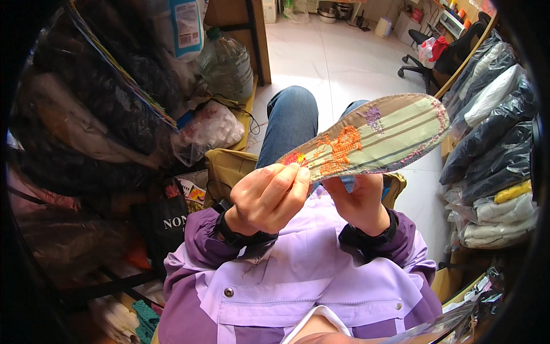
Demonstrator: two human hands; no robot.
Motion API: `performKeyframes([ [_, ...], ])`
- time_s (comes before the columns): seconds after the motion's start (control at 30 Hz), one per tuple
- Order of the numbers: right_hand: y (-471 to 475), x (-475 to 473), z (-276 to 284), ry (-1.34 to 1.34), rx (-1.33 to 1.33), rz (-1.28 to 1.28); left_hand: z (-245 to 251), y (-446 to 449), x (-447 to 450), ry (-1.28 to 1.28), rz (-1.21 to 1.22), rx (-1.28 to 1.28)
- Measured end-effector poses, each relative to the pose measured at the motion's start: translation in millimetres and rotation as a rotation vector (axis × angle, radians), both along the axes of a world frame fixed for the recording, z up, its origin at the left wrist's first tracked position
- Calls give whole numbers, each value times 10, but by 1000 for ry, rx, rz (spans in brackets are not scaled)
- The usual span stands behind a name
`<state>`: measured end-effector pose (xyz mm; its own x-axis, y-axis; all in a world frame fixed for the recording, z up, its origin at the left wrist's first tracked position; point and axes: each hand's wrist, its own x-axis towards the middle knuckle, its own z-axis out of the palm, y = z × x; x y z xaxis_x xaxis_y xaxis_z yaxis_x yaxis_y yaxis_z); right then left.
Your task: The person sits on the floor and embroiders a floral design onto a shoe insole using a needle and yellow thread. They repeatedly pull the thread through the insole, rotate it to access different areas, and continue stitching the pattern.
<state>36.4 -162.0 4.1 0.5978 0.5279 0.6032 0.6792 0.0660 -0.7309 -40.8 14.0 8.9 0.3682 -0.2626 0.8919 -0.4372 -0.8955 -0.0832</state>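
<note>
An embroidered fabric insole (386,133) is held up above my knees, its toe end pointing to the upper right. It has pale green and brown stripes, with orange, purple, red and yellow stitching and a stitched edge. My left hand (273,193) pinches the narrow end beside the red and yellow stitches, thumb and forefinger together. Whether a needle is between those fingers cannot be seen. My right hand (361,198) grips the lower edge from beneath, and its fingers are mostly hidden behind the insole.
At the left, clothes in plastic covers (99,120) hang by bundled coloured threads (124,69), a large plastic bottle (227,64) and a black bag (159,219). Plastic-wrapped garments (485,150) are stacked at the right. An office chair (459,47) stands at the back right.
</note>
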Motion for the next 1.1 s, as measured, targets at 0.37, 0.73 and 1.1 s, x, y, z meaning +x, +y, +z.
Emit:
performKeyframes([
  [0.37, -67, 50, -257, 22, 124, 34, -21, 9, 85, 64, -166, -290],
  [0.73, -42, 241, -156, 1142, 279, 590, -138, -54, 155, 661, -530, -858],
  [1.1, -467, 926, -252, 1288, 1129, 785, -224, 145, 96, 708, -740, -1475],
])
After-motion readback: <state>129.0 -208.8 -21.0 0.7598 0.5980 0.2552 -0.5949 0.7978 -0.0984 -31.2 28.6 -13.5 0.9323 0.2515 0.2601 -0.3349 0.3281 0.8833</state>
